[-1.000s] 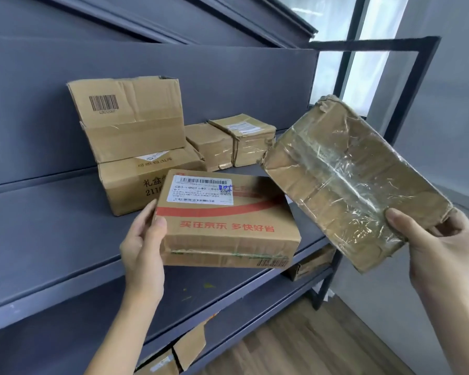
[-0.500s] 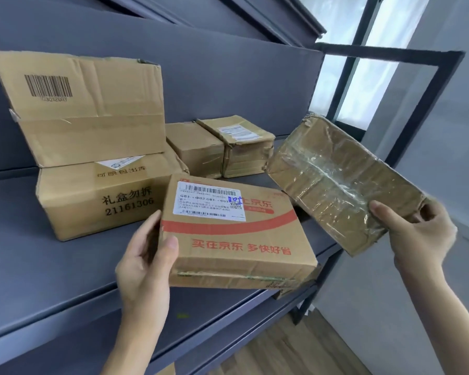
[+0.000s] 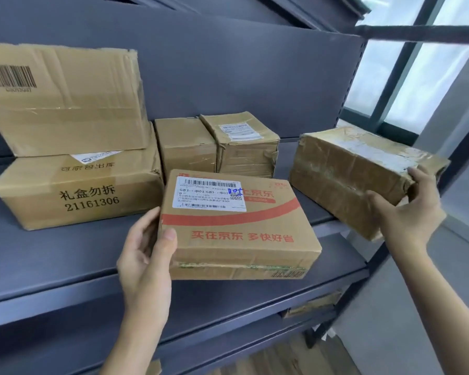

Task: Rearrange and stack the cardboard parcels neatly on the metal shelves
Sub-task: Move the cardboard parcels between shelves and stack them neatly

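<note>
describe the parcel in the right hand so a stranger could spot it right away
Start at the grey metal shelf and go to its right end, by the window. There the right hand grips a long taped parcel by its near end. Unlike its neighbours, it is crumpled, wrapped in shiny clear tape, and shows no print.

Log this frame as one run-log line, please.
left hand: grips red-printed parcel | right hand: grips taped parcel at shelf right end | stacked: two parcels

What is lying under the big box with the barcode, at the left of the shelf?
Under the barcode box lies a second box, printed 21161306. A white label peeks out between them; most of it is covered. The lower box rests on the shelf.
</note>
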